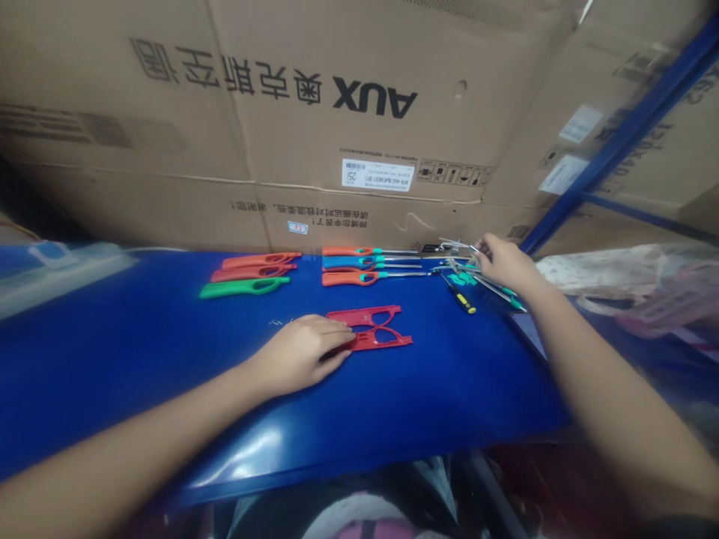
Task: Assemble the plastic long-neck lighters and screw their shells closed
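Observation:
Two red lighter casing halves (385,338) lie side by side on the blue table, their hollow insides facing up. My left hand (306,352) is closed over the handle ends of these halves, covering part of them. At the back right, my right hand (499,263) pinches a thin metal rod (457,245) above a pile of metal rods and small teal pieces (463,278). Its exact shape is hard to make out. A yellow-and-black screwdriver (461,298) lies just in front of that pile.
Assembled orange and blue lighters (348,278) with metal tubes lie in a row behind the casing. Red and green handle casings (244,287) sit to their left. Tiny screws (275,323) lie near my left hand. A cardboard wall (252,150) and blue post (612,142) bound the table.

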Available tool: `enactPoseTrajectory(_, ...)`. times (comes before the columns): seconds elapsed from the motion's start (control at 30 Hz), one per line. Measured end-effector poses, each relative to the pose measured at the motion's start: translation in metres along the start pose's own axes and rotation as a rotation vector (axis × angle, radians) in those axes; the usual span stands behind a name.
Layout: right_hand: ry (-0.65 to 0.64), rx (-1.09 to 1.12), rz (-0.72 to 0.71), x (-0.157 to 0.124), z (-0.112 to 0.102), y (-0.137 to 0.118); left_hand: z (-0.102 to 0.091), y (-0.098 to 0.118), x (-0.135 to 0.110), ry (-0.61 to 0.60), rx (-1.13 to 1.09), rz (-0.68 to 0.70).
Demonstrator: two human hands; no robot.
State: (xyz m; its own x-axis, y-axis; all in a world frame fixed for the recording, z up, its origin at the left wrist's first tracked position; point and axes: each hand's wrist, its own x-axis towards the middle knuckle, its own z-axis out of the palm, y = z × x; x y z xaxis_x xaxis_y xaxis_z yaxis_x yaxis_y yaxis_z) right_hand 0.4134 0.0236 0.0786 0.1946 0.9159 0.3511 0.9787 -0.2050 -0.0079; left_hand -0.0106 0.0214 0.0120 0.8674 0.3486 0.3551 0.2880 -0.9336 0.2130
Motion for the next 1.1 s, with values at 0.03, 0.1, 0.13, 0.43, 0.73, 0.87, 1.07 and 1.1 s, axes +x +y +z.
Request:
enactPoseTrajectory(0.03, 0.006, 0.037, -0.013, -0.001, -0.001, -0.004, -0.001, -0.001, 0.0, 0.0, 0.001, -0.005)
enactPoseTrajectory(0.1, 0.005, 0.173, -0.056, -0.004, -0.003, -0.016, -0.003, -0.003, 0.0, -0.002, 0.0, -0.015)
enactPoseTrajectory(0.13, -0.008, 0.315, -0.09, -0.006, -0.004, -0.023, -0.004, -0.004, 0.0, -0.006, -0.003, -0.019)
enactPoseTrajectory(0.43, -0.404, 1.051, -0.304, -0.049, 0.0, -0.084, -0.013, -0.002, 0.0, 0.02, -0.088, -0.066)
enactPoseTrajectory(0.73, -0.484, 1.125, -0.423, -0.072, 0.008, -0.106, 0.004, 0.015, 0.015, 0.329, -0.571, -0.489)
enactPoseTrajectory(0.87, -0.544, 1.091, -0.468, -0.074, 0.007, -0.106, 0.004, 0.021, 0.021, 0.243, -0.865, -0.556)
enactPoseTrajectory(1.07, -0.49, 1.002, -0.493, -0.074, 0.004, -0.101, -0.004, 0.025, 0.03, 0.181, -0.886, -0.607)
enactPoseTrajectory(1.1, -0.482, 0.995, -0.499, -0.074, 0.003, -0.1, -0.005, 0.024, 0.032, 0.186, -0.894, -0.621)
